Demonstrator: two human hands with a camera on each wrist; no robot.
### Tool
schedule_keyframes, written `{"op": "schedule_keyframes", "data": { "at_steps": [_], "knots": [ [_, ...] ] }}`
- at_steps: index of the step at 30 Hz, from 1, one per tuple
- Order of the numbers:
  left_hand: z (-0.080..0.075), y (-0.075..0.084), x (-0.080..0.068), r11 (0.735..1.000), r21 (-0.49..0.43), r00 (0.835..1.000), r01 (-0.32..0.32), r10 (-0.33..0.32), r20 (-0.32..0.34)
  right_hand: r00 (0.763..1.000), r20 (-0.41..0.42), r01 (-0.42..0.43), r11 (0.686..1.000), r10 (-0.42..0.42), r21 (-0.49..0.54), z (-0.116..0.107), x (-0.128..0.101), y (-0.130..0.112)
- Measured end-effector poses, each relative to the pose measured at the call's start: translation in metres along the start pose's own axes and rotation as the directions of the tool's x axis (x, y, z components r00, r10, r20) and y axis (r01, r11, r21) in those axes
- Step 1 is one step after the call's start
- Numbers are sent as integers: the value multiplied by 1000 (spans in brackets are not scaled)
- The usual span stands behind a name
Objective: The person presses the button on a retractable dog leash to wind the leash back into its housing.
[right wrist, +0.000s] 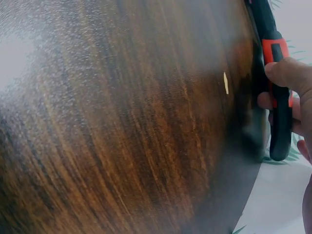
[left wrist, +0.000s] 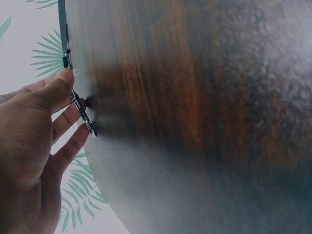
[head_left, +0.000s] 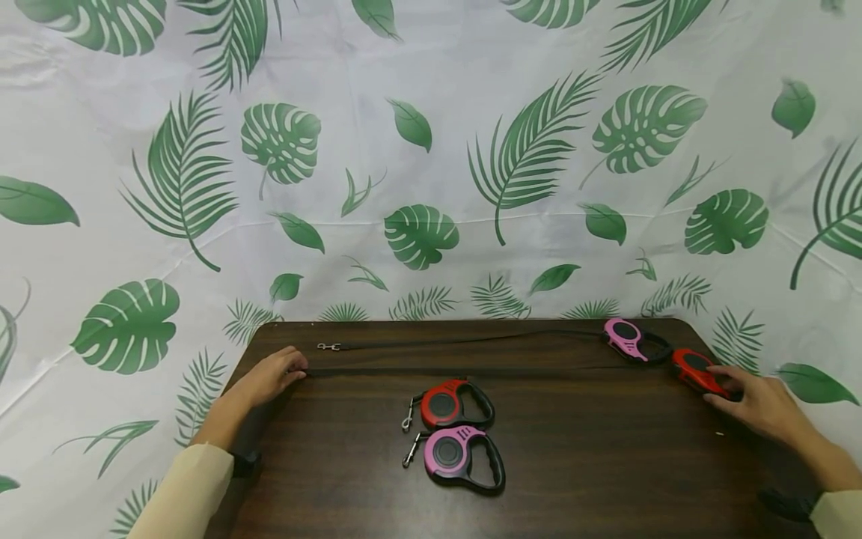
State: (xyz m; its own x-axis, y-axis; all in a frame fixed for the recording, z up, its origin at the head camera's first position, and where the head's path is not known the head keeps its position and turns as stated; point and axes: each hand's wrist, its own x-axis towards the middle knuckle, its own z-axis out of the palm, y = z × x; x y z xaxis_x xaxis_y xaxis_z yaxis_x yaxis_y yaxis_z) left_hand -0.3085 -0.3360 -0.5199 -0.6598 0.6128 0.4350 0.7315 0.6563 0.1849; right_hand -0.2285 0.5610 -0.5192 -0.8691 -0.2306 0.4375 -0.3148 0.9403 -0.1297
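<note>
My left hand [head_left: 271, 378] pinches the end of a black leash cord [head_left: 471, 371] at the table's left side. In the left wrist view, its metal snap hook [left wrist: 82, 113] lies along the fingers below the thumb. Across the table, my right hand [head_left: 768, 404] grips a red retractable dog leash [head_left: 694, 368]; the right wrist view shows thumb and fingers around its red and black casing [right wrist: 276, 100]. The cord runs nearly straight between the two hands. Just beyond the held casing sits a pink retractable leash [head_left: 625, 338], its cord pulled out leftward to a silver hook [head_left: 328, 346].
Near the middle of the dark wooden table [head_left: 592, 464] lie a second red retractable leash [head_left: 442, 406] and, in front of it, another pink one [head_left: 447, 452], both with hooks close to their casings. A leaf-patterned white cloth [head_left: 364, 165] hangs behind the table.
</note>
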Motion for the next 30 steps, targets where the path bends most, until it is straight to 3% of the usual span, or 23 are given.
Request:
{"op": "schedule_keyframes", "data": {
  "at_steps": [6,14,23,30],
  "knots": [
    [0,-1,0,998,-8,997,-58,58,-57,999,36,-28,1000,28,7,-6,3,0],
    [0,-4,-4,997,-15,993,-79,77,-93,992,67,-107,994,106,21,-17,7,-4],
    [-7,2,-6,999,-18,995,-30,28,-98,970,96,-226,974,222,28,-25,14,-11],
    [-18,5,-9,999,-15,995,47,-48,-82,960,102,-269,961,262,65,-33,22,-16]
  ]
}}
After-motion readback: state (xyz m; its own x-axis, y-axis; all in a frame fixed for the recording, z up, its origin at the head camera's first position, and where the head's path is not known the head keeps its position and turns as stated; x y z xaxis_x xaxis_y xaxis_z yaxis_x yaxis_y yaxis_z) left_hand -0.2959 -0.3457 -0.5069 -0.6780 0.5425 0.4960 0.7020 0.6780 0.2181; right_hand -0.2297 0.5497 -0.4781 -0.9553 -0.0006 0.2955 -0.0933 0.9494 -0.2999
